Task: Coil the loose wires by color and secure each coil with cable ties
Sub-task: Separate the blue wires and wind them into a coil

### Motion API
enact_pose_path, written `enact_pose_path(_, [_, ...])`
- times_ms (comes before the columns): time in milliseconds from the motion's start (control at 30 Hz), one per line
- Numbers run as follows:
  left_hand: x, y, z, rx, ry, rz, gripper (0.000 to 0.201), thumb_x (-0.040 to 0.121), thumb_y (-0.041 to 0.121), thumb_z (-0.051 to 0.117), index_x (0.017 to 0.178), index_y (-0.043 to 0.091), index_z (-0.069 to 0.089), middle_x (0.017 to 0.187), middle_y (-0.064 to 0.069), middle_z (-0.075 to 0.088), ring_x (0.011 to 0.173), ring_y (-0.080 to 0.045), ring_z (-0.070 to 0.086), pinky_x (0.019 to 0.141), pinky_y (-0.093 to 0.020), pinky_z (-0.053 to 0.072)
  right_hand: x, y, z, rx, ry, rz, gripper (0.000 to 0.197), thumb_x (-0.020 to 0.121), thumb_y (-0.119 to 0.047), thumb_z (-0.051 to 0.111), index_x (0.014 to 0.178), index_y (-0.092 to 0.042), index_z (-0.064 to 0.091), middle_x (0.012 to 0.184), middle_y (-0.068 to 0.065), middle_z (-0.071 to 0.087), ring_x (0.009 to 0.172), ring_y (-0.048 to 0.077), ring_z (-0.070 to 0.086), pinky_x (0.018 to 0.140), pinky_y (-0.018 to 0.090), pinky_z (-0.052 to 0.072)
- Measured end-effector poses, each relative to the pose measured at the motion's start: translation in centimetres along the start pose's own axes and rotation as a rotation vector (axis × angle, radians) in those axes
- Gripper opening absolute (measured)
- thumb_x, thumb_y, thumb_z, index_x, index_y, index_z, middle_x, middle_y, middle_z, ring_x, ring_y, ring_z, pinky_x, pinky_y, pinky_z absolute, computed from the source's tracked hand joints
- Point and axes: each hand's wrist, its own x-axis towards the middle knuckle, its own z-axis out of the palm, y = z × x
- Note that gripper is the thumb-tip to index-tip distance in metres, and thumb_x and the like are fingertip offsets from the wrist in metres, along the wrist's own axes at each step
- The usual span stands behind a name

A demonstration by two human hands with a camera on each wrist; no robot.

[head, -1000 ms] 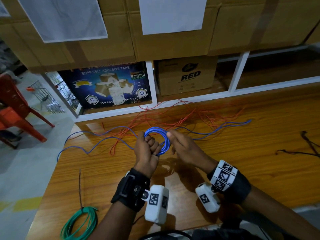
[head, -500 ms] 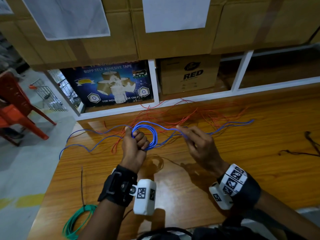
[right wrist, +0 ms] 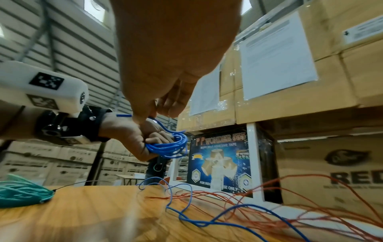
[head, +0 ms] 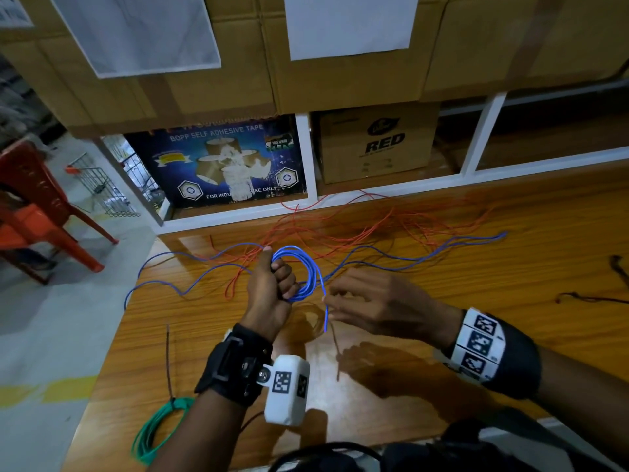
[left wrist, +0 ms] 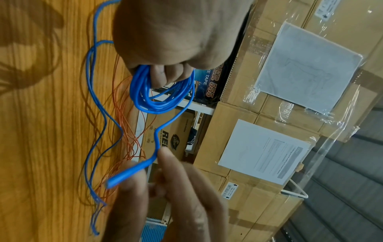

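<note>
We see the left hand point(head: 270, 287) closed in a fist around the blue coil point(head: 304, 272), which it holds above the wooden table point(head: 510, 301). Just right of the coil, the right hand point(head: 377, 303) pinches the free end of the blue wire point(left wrist: 132, 172) between thumb and fingers (the tip points down). Beyond the coil, loose blue wires point(head: 425, 252) and red wires point(head: 357, 226) lie spread on the table. Left and nearer from the coil, a green coil point(head: 156, 427) rests at the table edge.
</note>
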Motion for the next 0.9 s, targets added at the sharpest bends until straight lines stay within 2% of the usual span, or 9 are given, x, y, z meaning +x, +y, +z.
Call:
enact_pose_path(67, [-0.1, -0.4, 0.1, 0.03, -0.026, -0.025, 0.046, 0.108, 0.044, 0.036, 0.067, 0.023, 0.03, 0.045, 0.01, 0.016, 0.033, -0.005, 0.016, 0.032, -0.021, 0.013, 0.6, -0.2, 0.0, -0.015, -0.037, -0.049, 0.022, 0.104, -0.024, 0.06, 0.1, -0.006, 0.072, 0.109, 0.014, 0.067, 0.096, 0.028, 0.06, 0.077, 0.038, 0.051])
enact_pose_path(167, [-0.7, -0.6, 0.5, 0.052, -0.087, -0.054, 0.047, 0.107, 0.049, 0.032, 0.069, 0.022, 0.031, 0.047, 0.009, 0.018, 0.036, -0.006, 0.012, 0.036, -0.021, 0.012, 0.9, -0.9, 1.0, -0.025, -0.141, -0.113, 0.017, 0.104, -0.019, 0.057, 0.096, -0.009, 0.067, 0.093, 0.01, 0.064, 0.081, 0.028, 0.056, 0.07, 0.039, 0.049])
enact_pose_path(267, [-1.6, -0.7, 0.9, 0.106, -0.179, -0.051, 0.05, 0.105, 0.055, 0.027, 0.071, 0.019, 0.036, 0.051, 0.008, 0.022, 0.038, -0.005, 0.017, 0.037, -0.02, 0.019, 0.8, -1.2, 1.4, 0.056, -0.24, 0.048, 0.016, 0.097, -0.014, 0.057, 0.109, -0.01, 0.066, 0.088, 0.01, 0.065, 0.074, 0.032, 0.059, 0.062, 0.044, 0.049])
enact_pose_path(367, [-2.5, -1.2, 1.3, 0.222, -0.245, -0.058, 0.052, 0.103, 0.058, 0.03, 0.074, 0.017, 0.042, 0.055, 0.007, 0.027, 0.041, -0.005, 0.023, 0.042, -0.021, 0.022, 1.5, -1.6, 0.5, 0.393, -0.238, 0.303, 0.009, 0.09, -0.014, 0.065, 0.092, -0.022, 0.06, 0.072, -0.001, 0.062, 0.063, 0.023, 0.057, 0.057, 0.036, 0.046])
enact_pose_path(467, [-3.7, -2.0, 1.6, 0.384, -0.264, -0.036, 0.059, 0.104, 0.053, 0.035, 0.078, 0.01, 0.065, 0.063, -0.007, 0.059, 0.051, -0.016, 0.054, 0.048, -0.026, 0.043, 2.9, -1.6, -0.8, 0.98, -0.166, 0.63, 0.008, 0.093, -0.006, 0.068, 0.09, -0.011, 0.062, 0.073, 0.007, 0.072, 0.063, 0.017, 0.069, 0.064, 0.027, 0.053])
enact_pose_path(567, [-4.2, -2.6, 1.7, 0.385, -0.331, -0.032, 0.061, 0.103, 0.052, 0.037, 0.092, 0.007, 0.076, 0.088, -0.027, 0.064, 0.069, -0.028, 0.059, 0.06, -0.031, 0.05, 3.8, -1.3, -1.5, 1.479, -0.046, 0.901, 0.005, 0.095, 0.005, 0.064, 0.092, 0.003, 0.06, 0.084, 0.025, 0.072, 0.067, 0.023, 0.074, 0.064, 0.03, 0.061])
enact_pose_path(633, [-4.1, -2.7, 1.7, 0.319, -0.377, -0.08, 0.064, 0.106, 0.05, 0.032, 0.112, 0.001, 0.072, 0.109, -0.026, 0.068, 0.081, -0.025, 0.066, 0.074, -0.03, 0.053, 3.9, -1.3, -1.3, 1.591, 0.076, 1.01, 0.006, 0.095, 0.007, 0.062, 0.092, 0.002, 0.059, 0.089, 0.03, 0.071, 0.071, 0.025, 0.075, 0.066, 0.029, 0.062])
enact_pose_path(733, [-4.0, -2.5, 1.8, 0.26, -0.371, -0.146, 0.068, 0.106, 0.05, 0.031, 0.122, -0.004, 0.068, 0.12, -0.02, 0.07, 0.078, -0.015, 0.071, 0.068, -0.022, 0.055, 3.4, -1.4, -0.4, 1.607, 0.268, 1.076, 0.013, 0.093, 0.01, 0.063, 0.093, 0.0, 0.055, 0.086, 0.027, 0.073, 0.074, 0.027, 0.076, 0.07, 0.03, 0.063])
enact_pose_path(900, [-3.8, -3.1, 1.6, 0.258, -0.276, -0.072, 0.055, 0.106, 0.045, 0.039, 0.112, 0.0, 0.069, 0.076, -0.007, 0.069, 0.053, -0.008, 0.056, 0.05, -0.018, 0.045, 2.7, -2.0, 1.1, 1.327, 0.412, 1.077, 0.01, 0.086, 0.007, 0.075, 0.088, 0.01, 0.066, 0.08, 0.016, 0.075, 0.067, 0.024, 0.075, 0.065, 0.028, 0.062])
